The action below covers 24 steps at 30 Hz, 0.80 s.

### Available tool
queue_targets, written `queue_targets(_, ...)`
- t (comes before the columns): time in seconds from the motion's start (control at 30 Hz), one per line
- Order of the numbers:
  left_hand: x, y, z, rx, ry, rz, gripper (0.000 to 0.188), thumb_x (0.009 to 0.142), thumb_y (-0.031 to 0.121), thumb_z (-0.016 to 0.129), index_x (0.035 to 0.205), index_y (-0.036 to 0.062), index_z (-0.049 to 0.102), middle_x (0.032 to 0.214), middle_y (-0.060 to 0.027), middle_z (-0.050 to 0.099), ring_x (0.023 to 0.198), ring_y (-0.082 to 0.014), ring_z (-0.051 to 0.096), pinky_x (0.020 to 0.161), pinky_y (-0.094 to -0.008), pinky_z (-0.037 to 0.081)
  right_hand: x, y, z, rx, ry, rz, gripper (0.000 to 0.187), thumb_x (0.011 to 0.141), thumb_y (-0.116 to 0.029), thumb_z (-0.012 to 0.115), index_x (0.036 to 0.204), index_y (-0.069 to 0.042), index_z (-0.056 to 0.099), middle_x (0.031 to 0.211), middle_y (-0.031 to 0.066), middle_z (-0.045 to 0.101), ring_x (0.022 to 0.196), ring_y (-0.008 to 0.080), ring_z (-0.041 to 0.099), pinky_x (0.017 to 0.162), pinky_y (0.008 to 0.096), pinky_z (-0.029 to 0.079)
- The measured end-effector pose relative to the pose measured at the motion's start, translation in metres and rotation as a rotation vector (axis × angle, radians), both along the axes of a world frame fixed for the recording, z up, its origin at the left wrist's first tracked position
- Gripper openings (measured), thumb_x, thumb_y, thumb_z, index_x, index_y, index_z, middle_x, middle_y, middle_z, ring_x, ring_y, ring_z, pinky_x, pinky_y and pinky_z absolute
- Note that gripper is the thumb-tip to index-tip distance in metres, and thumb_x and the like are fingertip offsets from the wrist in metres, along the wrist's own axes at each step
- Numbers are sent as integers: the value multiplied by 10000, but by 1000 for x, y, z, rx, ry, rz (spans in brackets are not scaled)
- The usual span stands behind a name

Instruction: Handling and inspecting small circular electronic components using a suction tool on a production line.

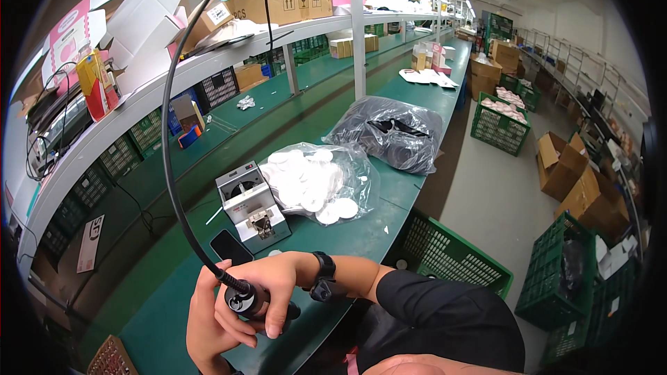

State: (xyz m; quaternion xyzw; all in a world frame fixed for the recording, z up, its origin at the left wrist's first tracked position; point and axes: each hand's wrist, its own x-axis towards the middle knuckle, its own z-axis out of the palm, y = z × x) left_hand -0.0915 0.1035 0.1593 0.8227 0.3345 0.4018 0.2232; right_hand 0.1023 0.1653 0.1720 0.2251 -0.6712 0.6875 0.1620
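Observation:
Both my hands are closed around a black corded electric screwdriver (244, 300), held upright over the near part of the green workbench (160, 305). My left hand (205, 316) wraps it from the left, fingers curled across its front. My right hand (281, 281), with a black watch at the wrist, grips it from the right. The tool's lower end is hidden. Just beyond the hands lie a dark phone (231, 247) and a grey box-shaped screw feeder (253, 208). Beside the feeder, an open clear plastic bag (361, 180) holds several white round pieces (306, 177).
A black cable (168, 132) runs from the screwdriver up past the shelf (292, 28). A dark plastic bag (389, 132) lies farther along the bench. Green crates (451, 250) and cardboard boxes (590, 198) stand at the right. At bottom left is a small tray (111, 359).

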Motion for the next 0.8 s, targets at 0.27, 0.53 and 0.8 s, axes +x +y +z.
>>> queue_targets(0.27,-5,0,1,-128,-17,-49,979,578,275,984,1372,-19,492,1204,-171,647,1041,-333,696,923,-410,537,-7,1,-4,43,64,-1,292,756,-131,897,844,-21,641,899,118,742,739,192,651,663,303,509)
queue_targets(0.53,-7,0,5,-74,20,-53,969,584,264,980,1381,-9,501,1185,-165,656,1013,-340,703,897,-404,546,-10,1,-6,30,60,17,302,754,-136,904,840,-24,637,878,123,740,762,205,658,692,315,507)
queue_targets(0.8,-6,1,6,-40,54,-27,964,567,260,980,1379,8,525,1219,-159,669,1045,-342,709,894,-412,556,-8,0,-1,47,34,6,290,761,-124,898,849,-27,639,882,114,741,757,192,657,685,302,511)
